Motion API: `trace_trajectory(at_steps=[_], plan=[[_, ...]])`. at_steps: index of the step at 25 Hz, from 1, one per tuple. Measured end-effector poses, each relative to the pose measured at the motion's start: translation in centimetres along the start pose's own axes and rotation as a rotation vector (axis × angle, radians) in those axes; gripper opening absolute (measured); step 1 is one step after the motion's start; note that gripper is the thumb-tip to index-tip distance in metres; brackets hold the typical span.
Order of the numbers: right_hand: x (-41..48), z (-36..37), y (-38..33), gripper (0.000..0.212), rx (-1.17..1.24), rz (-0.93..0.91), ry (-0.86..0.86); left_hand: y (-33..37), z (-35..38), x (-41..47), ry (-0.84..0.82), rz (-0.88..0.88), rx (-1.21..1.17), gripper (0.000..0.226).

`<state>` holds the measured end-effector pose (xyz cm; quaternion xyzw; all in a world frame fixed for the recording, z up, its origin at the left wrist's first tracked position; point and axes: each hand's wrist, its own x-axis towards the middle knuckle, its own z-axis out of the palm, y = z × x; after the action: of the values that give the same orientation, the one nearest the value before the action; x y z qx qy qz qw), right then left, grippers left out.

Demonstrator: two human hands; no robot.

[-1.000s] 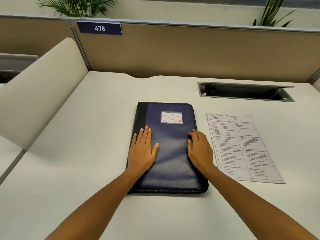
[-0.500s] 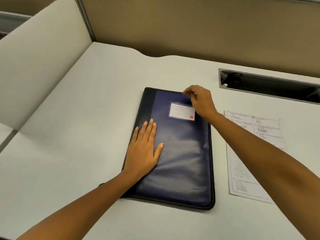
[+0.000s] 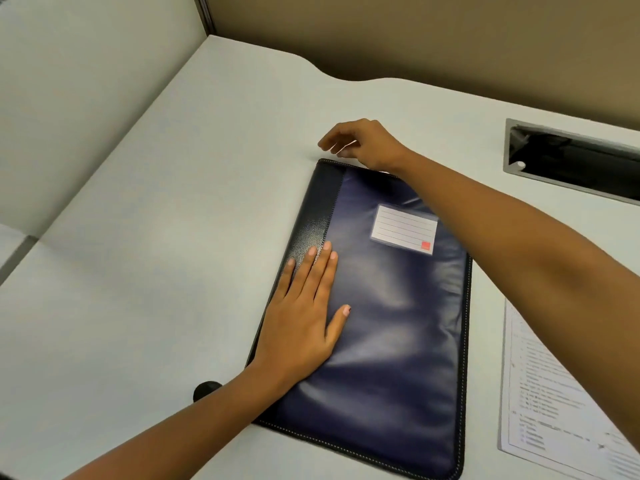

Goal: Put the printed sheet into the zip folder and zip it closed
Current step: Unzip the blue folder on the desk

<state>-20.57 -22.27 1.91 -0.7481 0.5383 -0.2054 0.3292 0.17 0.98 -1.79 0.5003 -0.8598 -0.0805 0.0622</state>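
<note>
A: Where is the zip folder (image 3: 391,327) lying, and which way does it point?

B: It lies flat on the white desk (image 3: 145,271), in the middle of the view. Its long axis goes from near to far and leans a little, so the far end is more to the left than the near end. The black spine strip is along the left edge, and the white label (image 3: 403,228) with 1 small red square is in the far right part of the cover.

A: What does the left hand (image 3: 298,327) do?

B: It is pressed flat on the left part of the cover, palm down, all fingers straight and close together, pointing far. The grip is fully open and holds nothing; it only presses.

A: And the right hand (image 3: 363,143)?

B: It reaches across the folder to the far left corner. The fingers are curled together as for a pinch, just above the far edge. I cannot tell if something is between them; a zip puller is too small to see.

A: Where is the printed sheet (image 3: 554,403)?

B: On the desk just to the right of the folder, partly cut by the frame edge, its long side about parallel to the folder. The right forearm passes above it.

A: Other things?

B: A grey cable slot (image 3: 568,164) is in the desk at far right, and a small black round object (image 3: 206,389) is beside the left wrist.
</note>
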Motion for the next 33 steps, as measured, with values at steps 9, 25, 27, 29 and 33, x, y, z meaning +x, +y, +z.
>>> trace_trajectory(at_steps=[9,25,27,29,33], plan=[[1.5,-0.6,-0.4,0.039,-0.270,-0.073,-0.265,0.2,-0.2,0.1,-0.027,-0.006,0.018,0.067],[-4.0,-3.8,3.3,0.014,-0.720,-0.396,-0.076,0.4,-0.2,0.0,-0.007,-0.055,-0.023,0.069],[-5.7,-4.5,4.2,0.014,-0.724,-0.364,-0.055,0.3,-0.1,0.0,-0.001,-0.057,-0.022,0.069],[-7.7,-5.4,5.1,0.014,-0.724,-0.329,-0.037,0.3,-0.1,0.0,0.007,-0.058,-0.023,0.069],[-11.9,-7.7,7.2,0.011,-0.733,-0.269,0.001,0.3,-0.1,-0.1,0.016,-0.056,-0.034,0.068]])
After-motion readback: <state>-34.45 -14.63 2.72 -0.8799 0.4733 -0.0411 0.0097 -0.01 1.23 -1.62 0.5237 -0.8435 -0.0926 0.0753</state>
